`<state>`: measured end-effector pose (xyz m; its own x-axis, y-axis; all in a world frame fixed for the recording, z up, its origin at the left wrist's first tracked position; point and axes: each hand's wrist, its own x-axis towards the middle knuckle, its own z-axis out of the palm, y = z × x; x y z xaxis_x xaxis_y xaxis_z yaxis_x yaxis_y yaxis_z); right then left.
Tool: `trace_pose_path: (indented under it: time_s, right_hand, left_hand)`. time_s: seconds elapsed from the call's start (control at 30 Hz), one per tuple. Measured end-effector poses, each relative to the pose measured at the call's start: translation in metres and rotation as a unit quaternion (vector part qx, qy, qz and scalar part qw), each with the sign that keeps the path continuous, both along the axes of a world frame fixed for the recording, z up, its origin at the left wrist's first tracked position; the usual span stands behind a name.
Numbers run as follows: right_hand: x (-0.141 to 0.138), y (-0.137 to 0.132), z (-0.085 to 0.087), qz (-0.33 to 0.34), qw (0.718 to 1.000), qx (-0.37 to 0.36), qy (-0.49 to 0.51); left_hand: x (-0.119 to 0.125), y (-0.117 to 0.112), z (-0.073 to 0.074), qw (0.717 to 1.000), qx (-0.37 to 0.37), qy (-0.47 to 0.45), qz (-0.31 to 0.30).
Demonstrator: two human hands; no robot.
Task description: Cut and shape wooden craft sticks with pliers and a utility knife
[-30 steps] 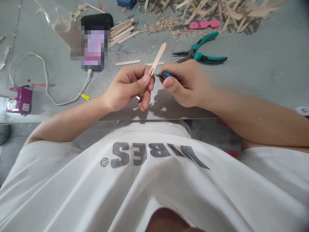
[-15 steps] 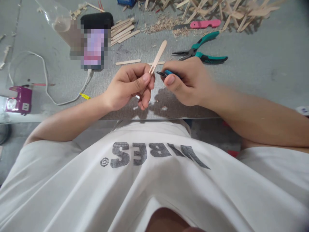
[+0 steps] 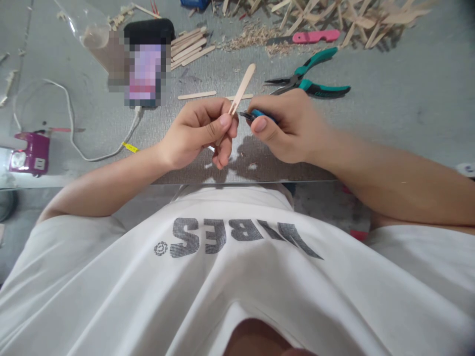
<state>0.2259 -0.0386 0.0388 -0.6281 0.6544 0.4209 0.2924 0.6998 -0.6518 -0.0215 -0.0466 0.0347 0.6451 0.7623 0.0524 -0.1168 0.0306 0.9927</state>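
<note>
My left hand [image 3: 202, 133] is closed round the lower end of a wooden craft stick [image 3: 243, 86], which points up and away to the right. My right hand [image 3: 287, 126] is closed on a small blue-handled knife [image 3: 256, 114]; its dark tip touches the stick just above my left fingers. Both hands hover over the near edge of the grey table [image 3: 389, 99]. Most of the knife handle is hidden inside my right fist.
Teal pliers [image 3: 311, 81] lie just behind my right hand, a pink-handled knife [image 3: 315, 36] and wood shavings farther back. Loose sticks [image 3: 196, 95], a stick bundle [image 3: 189, 47], a phone [image 3: 146, 64] with white cable [image 3: 74, 143], and a purple device [image 3: 27, 153] lie left. A stick structure [image 3: 352, 15] stands back right.
Almost nothing. The knife tip and my right hand shifted slightly against the stick, up then back down; my left hand and the stick stayed nearly still.
</note>
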Motion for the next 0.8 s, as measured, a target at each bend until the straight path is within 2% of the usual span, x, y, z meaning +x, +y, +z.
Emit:
trace_pose_path:
  time_s: [0.5,0.8]
  right_hand:
    - [-0.0012,-0.0001,-0.0010,-0.014,1.000,-0.003,-0.002]
    - [-0.0011,0.0000,-0.0003,0.004,0.999,-0.033,0.004]
  left_hand:
    - [0.0045,-0.0015,0.0062,1.000,-0.001,-0.010,0.004]
    - [0.0019,-0.0022,0.0008,1.000,-0.005,-0.006,-0.005]
